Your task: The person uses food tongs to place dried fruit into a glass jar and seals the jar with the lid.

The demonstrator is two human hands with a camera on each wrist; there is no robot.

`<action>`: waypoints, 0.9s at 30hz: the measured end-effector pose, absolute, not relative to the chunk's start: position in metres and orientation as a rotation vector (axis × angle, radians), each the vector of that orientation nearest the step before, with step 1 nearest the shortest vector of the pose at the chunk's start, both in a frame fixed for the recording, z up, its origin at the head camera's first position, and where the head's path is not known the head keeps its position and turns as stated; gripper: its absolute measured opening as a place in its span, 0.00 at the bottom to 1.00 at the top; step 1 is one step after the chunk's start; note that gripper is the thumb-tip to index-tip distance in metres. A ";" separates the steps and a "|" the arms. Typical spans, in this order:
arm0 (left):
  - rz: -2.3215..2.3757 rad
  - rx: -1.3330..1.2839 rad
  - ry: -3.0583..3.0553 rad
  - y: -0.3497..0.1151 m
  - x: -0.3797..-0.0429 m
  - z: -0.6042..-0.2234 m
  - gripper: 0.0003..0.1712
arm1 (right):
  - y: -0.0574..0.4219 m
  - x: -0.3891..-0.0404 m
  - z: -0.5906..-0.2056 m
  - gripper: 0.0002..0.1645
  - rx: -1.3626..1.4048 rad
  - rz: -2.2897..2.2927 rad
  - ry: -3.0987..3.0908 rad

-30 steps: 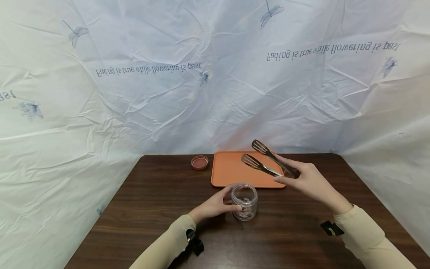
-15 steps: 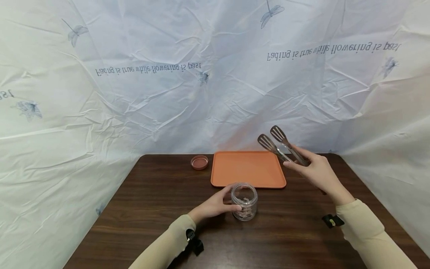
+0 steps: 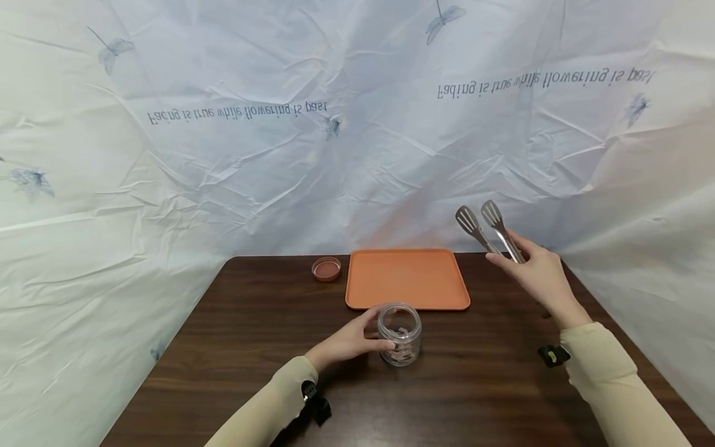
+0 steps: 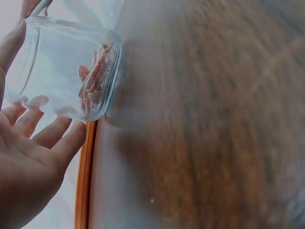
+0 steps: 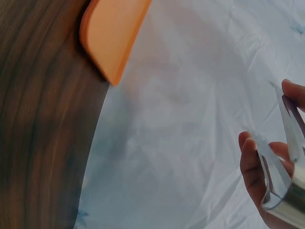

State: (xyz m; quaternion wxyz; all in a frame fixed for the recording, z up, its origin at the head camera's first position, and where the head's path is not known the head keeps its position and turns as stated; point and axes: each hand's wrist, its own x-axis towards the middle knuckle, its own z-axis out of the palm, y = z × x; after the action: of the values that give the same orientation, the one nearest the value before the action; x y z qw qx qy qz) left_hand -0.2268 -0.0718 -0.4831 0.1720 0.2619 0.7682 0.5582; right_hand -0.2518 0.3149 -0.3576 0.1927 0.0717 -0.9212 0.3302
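Note:
My left hand (image 3: pixel 350 339) holds a clear jar (image 3: pixel 406 349) upright on the table, thumb on the near side and fingers around the far side. The jar's mouth is uncovered. In the left wrist view, several pinkish-brown, dried-looking pieces (image 4: pixel 96 78) lie at its bottom. Above the table's back right, my right hand (image 3: pixel 539 276) grips metal tongs (image 3: pixel 505 241), thumb on one arm and fingers on the other. Their slotted ends point up and stand apart, with nothing between them. The right wrist view shows only the tongs' handle end beside the fingers.
An orange tray (image 3: pixel 406 280) lies flat at the back of the dark wooden table (image 3: pixel 251 323), behind the jar. Left of it is a round reddish lid (image 3: pixel 326 269). A wrinkled white printed sheet (image 3: pixel 268 180) hangs behind and at both sides.
My right hand has carried the tongs right and away from over the tray, and their ends now point more steeply upward. The left hand keeps its hold on the jar. The head view has shifted slightly.

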 end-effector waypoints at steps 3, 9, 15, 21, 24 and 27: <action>1.592 0.748 2.176 -0.072 -0.227 -0.482 0.45 | 0.318 -0.257 -0.359 0.53 0.163 0.894 -2.607; 1.594 0.750 2.179 -0.071 -0.227 -0.483 0.45 | 0.327 -0.270 -0.375 0.54 0.128 0.785 -2.635; 1.583 0.748 2.195 -0.070 -0.227 -0.484 0.45 | 0.333 -0.285 -0.394 0.60 0.083 0.707 -2.729; 1.602 0.732 2.167 -0.071 -0.228 -0.484 0.45 | 0.334 -0.300 -0.409 0.63 0.101 0.663 -2.842; 1.606 0.724 2.164 -0.071 -0.229 -0.485 0.45 | 0.333 -0.307 -0.415 0.64 0.095 0.660 -2.894; 1.609 0.718 2.160 -0.071 -0.228 -0.485 0.45 | 0.333 -0.312 -0.421 0.66 0.092 0.653 -2.942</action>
State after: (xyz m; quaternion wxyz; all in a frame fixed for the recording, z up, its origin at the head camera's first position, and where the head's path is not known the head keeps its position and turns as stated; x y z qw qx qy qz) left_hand -0.2284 -0.0711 -0.4851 0.1760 0.2535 0.7628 0.5683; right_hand -0.3118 0.3329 -0.4211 0.0630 0.0305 -0.9738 0.2162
